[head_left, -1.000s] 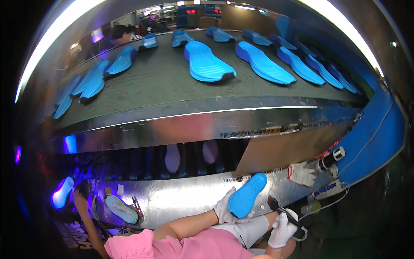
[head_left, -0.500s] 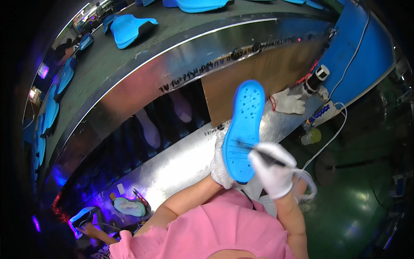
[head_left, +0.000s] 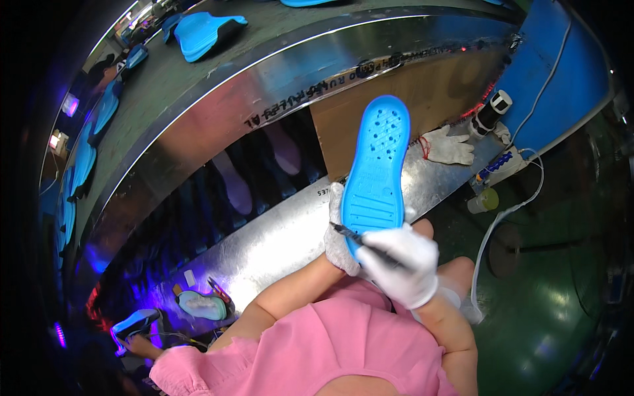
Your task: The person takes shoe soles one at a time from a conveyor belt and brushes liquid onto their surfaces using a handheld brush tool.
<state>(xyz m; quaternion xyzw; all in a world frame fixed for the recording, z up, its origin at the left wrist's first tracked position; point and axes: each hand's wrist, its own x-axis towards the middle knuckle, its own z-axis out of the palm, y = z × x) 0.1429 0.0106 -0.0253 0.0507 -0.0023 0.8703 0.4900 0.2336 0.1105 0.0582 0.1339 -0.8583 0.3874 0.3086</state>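
Observation:
A blue shoe sole [head_left: 376, 175] stands nearly upright before me, its face with small holes at the top and ridges lower down turned toward me. My left hand [head_left: 338, 245], in a white knitted glove, grips it along its lower left edge; part of those fingers is hidden behind the sole. My right hand [head_left: 408, 267], in a smooth white glove, is closed on a slim black pen-like tool [head_left: 351, 233]. The tool crosses the heel end, its tip at the left edge by my left hand. Whether the tip touches the sole I cannot tell.
A metal ledge [head_left: 277, 231] runs beneath a conveyor [head_left: 145, 99] carrying several blue soles. Nearby lie a knitted glove [head_left: 449, 146], a black-and-white cylinder [head_left: 492, 113] and a yellow-lidded cup [head_left: 484, 200]. A pale hose [head_left: 492, 247] hangs at right. Another person's hand [head_left: 142, 344] works at lower left.
The tool has moved down and left, from the middle of the sole to the left edge of its heel end. The sole has risen slightly in my left hand.

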